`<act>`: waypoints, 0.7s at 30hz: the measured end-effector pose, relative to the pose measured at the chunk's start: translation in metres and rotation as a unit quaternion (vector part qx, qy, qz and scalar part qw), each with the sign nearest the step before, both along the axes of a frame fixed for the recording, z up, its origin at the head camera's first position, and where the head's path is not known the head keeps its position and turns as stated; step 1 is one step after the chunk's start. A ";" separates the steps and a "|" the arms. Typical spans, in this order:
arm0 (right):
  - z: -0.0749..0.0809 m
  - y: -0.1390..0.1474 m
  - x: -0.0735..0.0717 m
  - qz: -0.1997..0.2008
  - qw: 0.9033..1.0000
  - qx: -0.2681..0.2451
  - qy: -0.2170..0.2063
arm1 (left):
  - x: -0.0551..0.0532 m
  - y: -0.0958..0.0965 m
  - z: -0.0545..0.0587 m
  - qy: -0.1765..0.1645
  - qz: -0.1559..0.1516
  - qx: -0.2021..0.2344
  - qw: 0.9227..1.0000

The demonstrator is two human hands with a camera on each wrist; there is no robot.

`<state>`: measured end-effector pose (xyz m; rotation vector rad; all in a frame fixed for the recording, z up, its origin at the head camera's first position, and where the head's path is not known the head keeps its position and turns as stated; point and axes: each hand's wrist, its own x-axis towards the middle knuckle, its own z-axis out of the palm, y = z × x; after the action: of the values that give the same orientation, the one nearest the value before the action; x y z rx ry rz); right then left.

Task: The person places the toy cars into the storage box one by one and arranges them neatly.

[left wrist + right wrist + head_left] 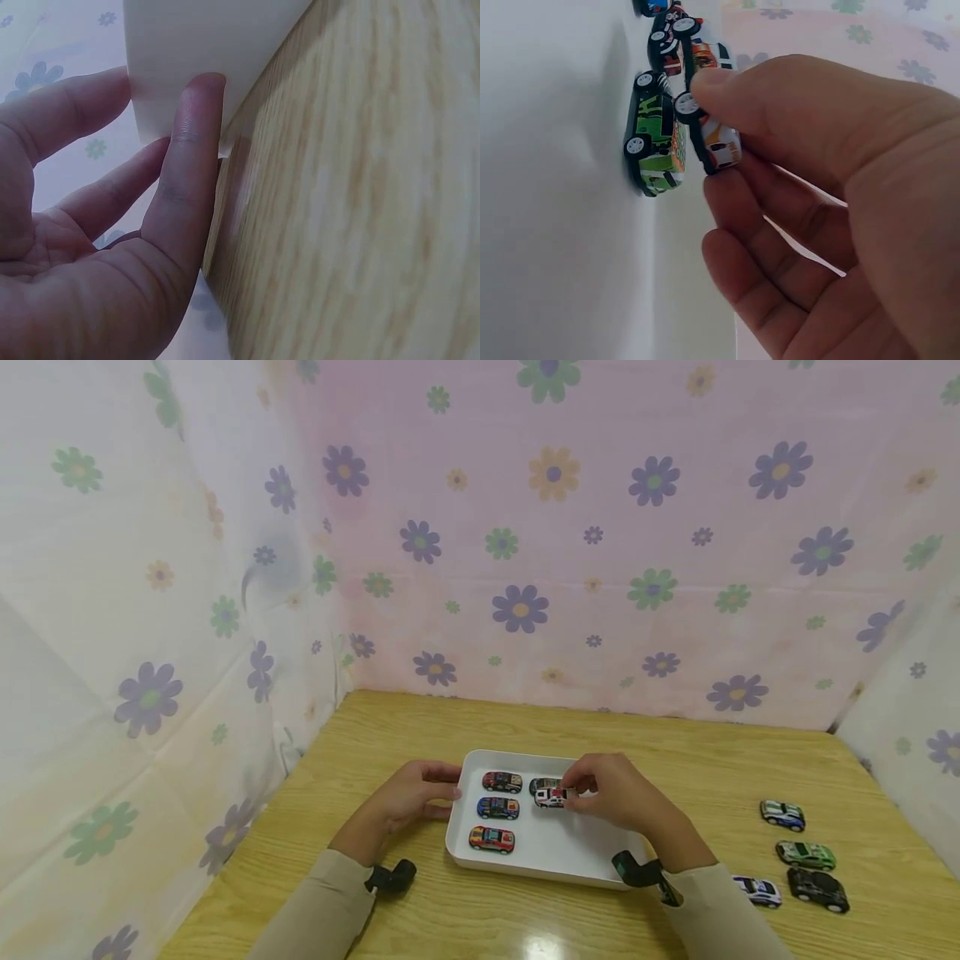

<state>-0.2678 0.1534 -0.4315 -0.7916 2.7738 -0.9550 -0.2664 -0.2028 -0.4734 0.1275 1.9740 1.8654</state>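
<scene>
My right hand (618, 793) pinches a white-and-red toy car (549, 798) between thumb and fingers, over the white tray (573, 839). In the right wrist view, this car is held above a green toy car (658, 142) standing on the tray floor. From the head view, the held car overlaps the green one and partly hides it. Along the tray's left side stand a black-and-red car (502, 782), a blue car (498, 808) and a red-and-yellow car (492, 839). My left hand (405, 797) rests against the tray's left outer wall, its fairly straight thumb (196, 127) and fingers touching it.
On the wooden table (405, 902), right of the tray, stand a white-and-blue car (782, 815), a green car (806, 854), a black car (818, 889) and a white-and-purple car (759, 891) beside the right sleeve. Flower-patterned cloth (592, 552) hangs behind and at both sides.
</scene>
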 end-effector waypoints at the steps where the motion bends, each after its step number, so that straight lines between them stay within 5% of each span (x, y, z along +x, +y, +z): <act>1: -0.001 0.000 0.000 0.003 1.000 0.001 -0.001 | 0.000 0.000 0.000 0.000 -0.001 0.001 1.000; 21: -0.007 -0.006 0.000 0.021 0.999 0.025 -0.030 | 0.002 0.001 0.000 0.000 0.007 -0.002 1.000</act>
<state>-0.2679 0.1472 -0.4381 -0.7975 2.7070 -0.8824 -0.2640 -0.2021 -0.4731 0.1133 1.9836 1.8715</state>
